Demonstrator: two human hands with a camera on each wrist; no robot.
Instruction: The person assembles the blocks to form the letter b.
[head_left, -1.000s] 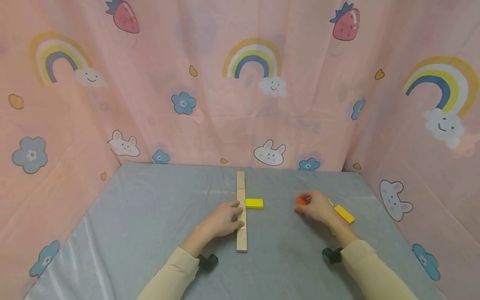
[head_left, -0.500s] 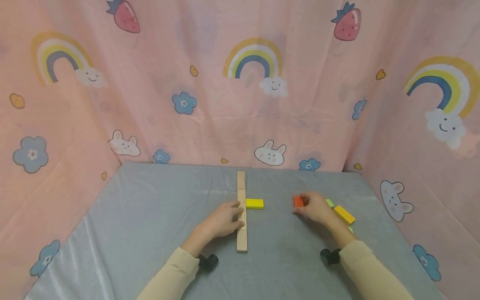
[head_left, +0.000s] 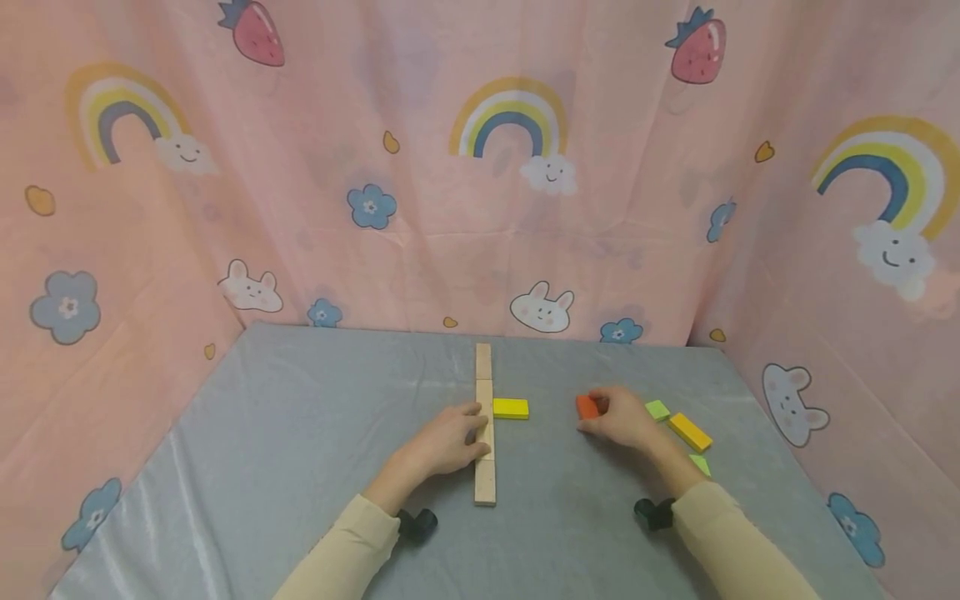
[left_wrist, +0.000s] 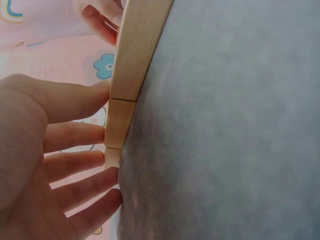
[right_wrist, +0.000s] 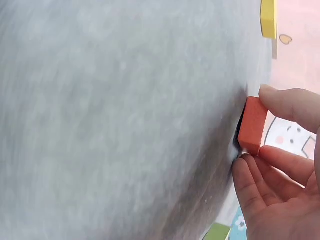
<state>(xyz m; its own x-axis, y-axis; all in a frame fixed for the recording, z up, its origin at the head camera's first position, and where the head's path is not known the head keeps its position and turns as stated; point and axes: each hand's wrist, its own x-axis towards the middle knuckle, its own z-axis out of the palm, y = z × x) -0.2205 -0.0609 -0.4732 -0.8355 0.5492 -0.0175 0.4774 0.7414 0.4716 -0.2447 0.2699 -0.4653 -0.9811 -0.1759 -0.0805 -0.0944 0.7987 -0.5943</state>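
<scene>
My left hand (head_left: 444, 439) rests its nearly straight fingers on a row of plain wooden blocks (head_left: 485, 482) laid end to end, running away from me. In the left wrist view the thumb and fingertips touch the side and top of the wooden blocks (left_wrist: 141, 47). A yellow block (head_left: 511, 408) lies crosswise against the row's right side. To the right, my right hand (head_left: 628, 419) pinches a red block (head_left: 586, 407) between thumb and fingers. The right wrist view shows the red block (right_wrist: 253, 122) low over the cloth; whether it touches cannot be told.
Right of my right hand lie an orange-yellow block (head_left: 690, 432) and two light green pieces (head_left: 657, 410), one partly behind the forearm. A grey cloth (head_left: 300, 400) covers the table. A pink patterned curtain (head_left: 420, 258) closes the back and sides.
The right hand has moved a little left with the red block, exposing more of the green pieces. The left hand and the wooden row stay in place.
</scene>
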